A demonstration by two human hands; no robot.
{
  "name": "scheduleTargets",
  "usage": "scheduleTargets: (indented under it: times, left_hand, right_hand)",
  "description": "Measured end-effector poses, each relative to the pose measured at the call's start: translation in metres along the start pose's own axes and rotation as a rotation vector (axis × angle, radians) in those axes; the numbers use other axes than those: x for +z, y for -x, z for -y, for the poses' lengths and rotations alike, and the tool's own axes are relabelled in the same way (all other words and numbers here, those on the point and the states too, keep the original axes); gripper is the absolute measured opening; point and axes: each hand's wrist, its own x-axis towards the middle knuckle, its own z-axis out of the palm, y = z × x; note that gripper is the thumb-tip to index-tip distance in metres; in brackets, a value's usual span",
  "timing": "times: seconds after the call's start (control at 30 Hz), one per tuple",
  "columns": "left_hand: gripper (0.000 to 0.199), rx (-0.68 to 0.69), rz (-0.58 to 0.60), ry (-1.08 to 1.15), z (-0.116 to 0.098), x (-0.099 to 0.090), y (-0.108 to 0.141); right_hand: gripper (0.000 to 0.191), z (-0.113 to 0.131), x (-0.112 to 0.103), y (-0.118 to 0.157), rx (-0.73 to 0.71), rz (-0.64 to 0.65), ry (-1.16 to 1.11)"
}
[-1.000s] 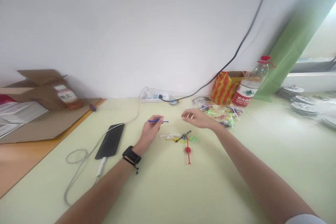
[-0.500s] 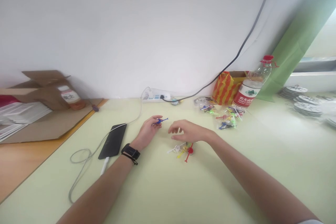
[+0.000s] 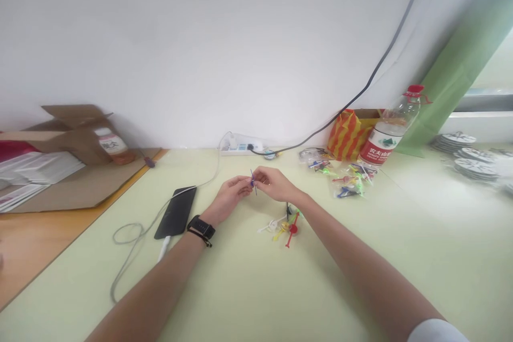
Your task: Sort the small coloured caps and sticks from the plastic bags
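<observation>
A small blue spinner piece [image 3: 253,184], with a thin arm standing nearly upright, is pinched between my two hands above the table. My left hand [image 3: 229,199], with a black watch at its wrist, grips it from the left. From the right, the fingertips of my right hand [image 3: 274,184] close on the same piece. Below my right hand lie a white piece [image 3: 273,224], a yellow piece [image 3: 285,226] and a red arrow-shaped piece [image 3: 293,229], with a dark one and a green one partly behind them.
A black phone [image 3: 175,214] with a white cable lies left. Behind are a power strip [image 3: 236,150], bagged colourful pieces [image 3: 349,187], a striped bag [image 3: 344,136] and a large bottle [image 3: 380,141]. Stacked discs [image 3: 475,168] stand right, an open cardboard box [image 3: 86,141] left.
My right hand has moved left and up to meet my left hand, and its fingers have closed on the blue piece. The blue piece has turned from nearly level to nearly upright.
</observation>
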Motion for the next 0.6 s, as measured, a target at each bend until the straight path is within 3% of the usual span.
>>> scheduleTargets:
  times: [0.33, 0.6]
  left_hand:
    - [0.02, 0.14, 0.028, -0.305, -0.0033, 0.0005, 0.003]
    - [0.017, 0.232, 0.04, -0.427, -0.0008, 0.0028, 0.0037]
  right_hand:
    - [0.009, -0.0005, 0.0069, 0.0095, 0.065, 0.049, -0.068]
    - [0.004, 0.0024, 0.0047, 0.0101, 0.121, 0.007, 0.213]
